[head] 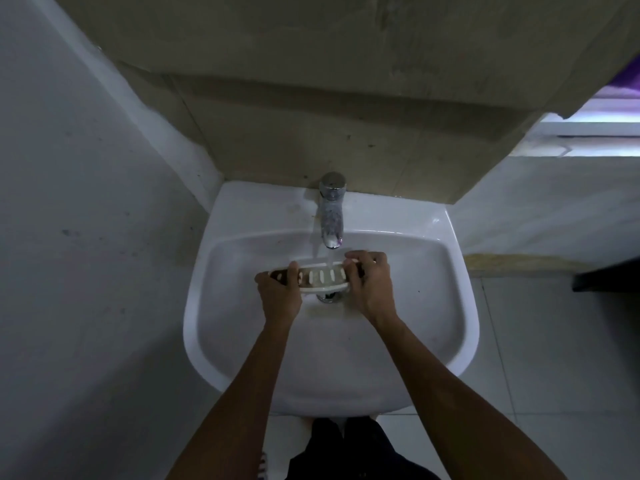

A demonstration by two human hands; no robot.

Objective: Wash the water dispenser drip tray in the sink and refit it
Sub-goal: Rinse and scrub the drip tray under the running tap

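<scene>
A white slotted drip tray [320,278] is held level over the basin of the white sink [464,327], above the drain [328,297]. My left hand [281,295] grips its left end, thumb curled over the top. My right hand [371,285] grips its right end with fingers curled over the rim. Water runs from the chrome tap [331,209] onto the tray near its right end.
A grey wall stands close on the left and a beige tiled wall rises behind the sink. White floor tiles lie to the right, with a dark object [606,277] at the right edge. My legs and a foot show below the sink.
</scene>
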